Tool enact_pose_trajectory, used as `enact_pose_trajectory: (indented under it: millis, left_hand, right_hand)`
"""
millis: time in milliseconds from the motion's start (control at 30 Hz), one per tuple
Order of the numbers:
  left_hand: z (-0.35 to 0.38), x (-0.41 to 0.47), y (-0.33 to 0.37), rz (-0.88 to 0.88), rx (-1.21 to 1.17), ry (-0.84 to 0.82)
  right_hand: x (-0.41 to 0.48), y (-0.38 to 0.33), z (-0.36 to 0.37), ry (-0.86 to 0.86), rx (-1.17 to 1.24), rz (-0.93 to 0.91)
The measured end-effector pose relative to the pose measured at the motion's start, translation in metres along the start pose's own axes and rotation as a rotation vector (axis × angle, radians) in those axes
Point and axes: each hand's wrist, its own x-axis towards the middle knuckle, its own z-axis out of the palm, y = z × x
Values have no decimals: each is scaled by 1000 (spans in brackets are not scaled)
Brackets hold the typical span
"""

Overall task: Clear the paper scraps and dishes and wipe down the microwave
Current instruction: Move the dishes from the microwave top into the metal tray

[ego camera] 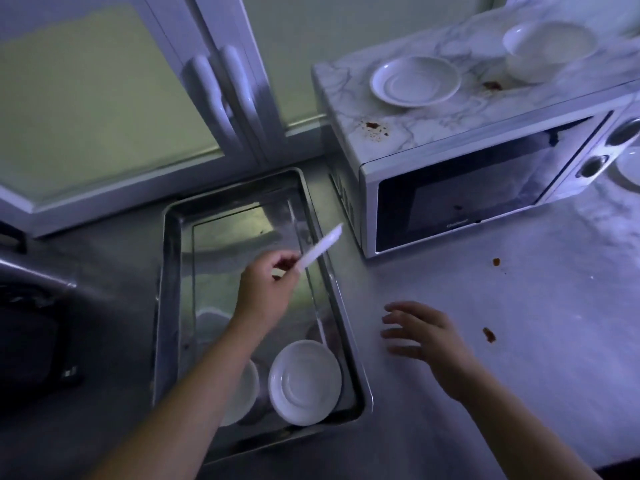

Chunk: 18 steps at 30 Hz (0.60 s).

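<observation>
Clearing dishes: left hand (266,289) pinches a white utensil (320,248) (a knife, perhaps) above the metal tray (172,289), right hand (426,336) open beside; next, release gently.

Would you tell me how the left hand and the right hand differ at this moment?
The left hand pinches a white utensil; the right hand holds nothing. The left is over the tray, the right over the counter. The left's fingers are curled, the right's spread. Both are bare.

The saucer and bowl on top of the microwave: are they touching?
Apart. The head view shows bare marbled microwave top between the saucer and the bowl.
</observation>
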Motion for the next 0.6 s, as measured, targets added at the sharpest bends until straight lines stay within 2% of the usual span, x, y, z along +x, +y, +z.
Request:
enact_pose_trajectory:
  millis: [133,300,433,600]
  left_hand:
    - [-15,-78,-4,297,213,-132]
    - [-24,-124,-29,502,395,-110]
    - [-28,-142,-47,527,421,-91]
    - [-27,-164,-61,456,432,-92]
  right_hand:
    - [-3,-1,26,-169,122,125]
    - [-7,13,46,-129,89,183]
    - [-10,24,57,-72,-34,218]
    - [-1,33,77,6,-299,96]
